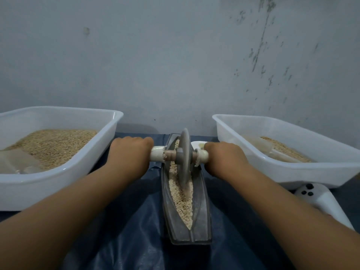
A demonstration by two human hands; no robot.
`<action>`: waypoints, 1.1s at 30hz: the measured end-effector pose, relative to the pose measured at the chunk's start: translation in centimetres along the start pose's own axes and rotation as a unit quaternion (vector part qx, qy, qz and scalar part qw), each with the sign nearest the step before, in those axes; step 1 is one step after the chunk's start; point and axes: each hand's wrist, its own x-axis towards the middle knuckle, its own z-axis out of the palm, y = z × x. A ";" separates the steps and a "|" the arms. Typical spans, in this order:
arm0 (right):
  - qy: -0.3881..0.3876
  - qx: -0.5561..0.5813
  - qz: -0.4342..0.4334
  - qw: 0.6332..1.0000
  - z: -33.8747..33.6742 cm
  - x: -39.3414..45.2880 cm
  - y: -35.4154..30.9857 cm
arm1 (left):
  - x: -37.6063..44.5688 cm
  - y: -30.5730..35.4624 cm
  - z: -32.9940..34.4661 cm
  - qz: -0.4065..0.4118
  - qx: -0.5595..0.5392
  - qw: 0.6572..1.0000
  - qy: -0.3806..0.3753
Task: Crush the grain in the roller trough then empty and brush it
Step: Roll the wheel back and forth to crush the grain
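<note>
A narrow grey metal trough (202, 211) lies lengthwise in front of me on a dark blue sheet. Pale grain (181, 199) fills its groove. A grey roller disc (184, 158) stands upright in the far half of the trough, on an axle with white-wrapped handles. My left hand (130, 154) grips the left handle (156, 155). My right hand (224, 156) grips the right handle (202, 155). Both arms reach forward, one on each side of the trough.
A white plastic tub (58, 172) with brown grain and a clear scoop stands at the left. Another white tub (292, 170) with some grain and a scoop stands at the right. A white controller (321, 199) lies near the right tub. A grey wall is close behind.
</note>
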 end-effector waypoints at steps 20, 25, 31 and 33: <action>-0.046 0.029 0.031 0.998 -0.6 -1.1 -0.2 | -0.2 0.2 -1.2 0.015 -0.006 1.000 -0.008; 0.016 0.006 0.017 1.000 0.6 1.4 -0.1 | 2.2 0.1 0.6 0.001 -0.022 1.000 0.000; 0.049 -0.010 -0.016 0.999 0.7 1.0 -0.1 | 0.9 -0.2 0.9 0.004 -0.008 1.000 0.011; 0.043 -0.009 -0.026 0.999 0.4 0.1 -0.1 | -0.1 -0.2 0.5 0.007 -0.007 1.000 0.004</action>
